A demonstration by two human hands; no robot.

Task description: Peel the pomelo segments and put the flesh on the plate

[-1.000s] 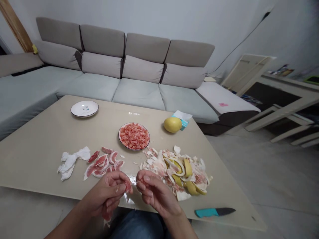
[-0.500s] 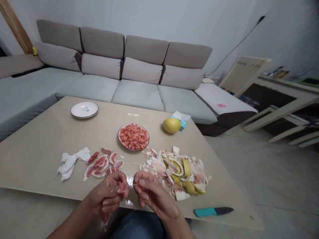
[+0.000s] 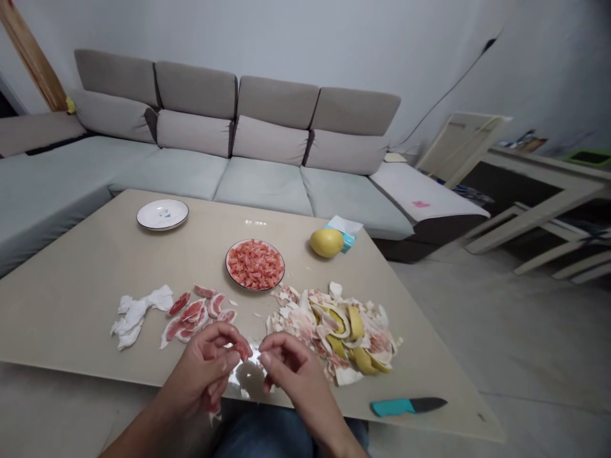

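My left hand [image 3: 210,366] is closed around a piece of red pomelo segment [image 3: 210,402], whose lower end hangs below the palm. Close beside it, my right hand [image 3: 298,372] has thumb and forefinger pinched together; whatever they hold is too small to make out. Both hands are over the near edge of the table, fingertips slightly apart. Beyond the left hand lie several peeled-back pomelo segments [image 3: 193,315]. A heap of pomelo peel and pith [image 3: 334,327] spreads to the right. Farther off, a plate [image 3: 228,270] is filled with small red pomelo flesh pieces [image 3: 255,264].
A knife [image 3: 408,406] with a teal handle lies near the front right edge of the table [image 3: 86,273]. Crumpled tissue [image 3: 140,315] lies at left, a white plate [image 3: 162,215] farther back. A whole pomelo [image 3: 327,242] sits against a tissue pack [image 3: 347,232]. Behind stands a sofa [image 3: 262,181].
The thin strand between my fingertips no longer shows. My left hand has turned so its back and thumb cover more of the segment. My right hand stays pinched close by.
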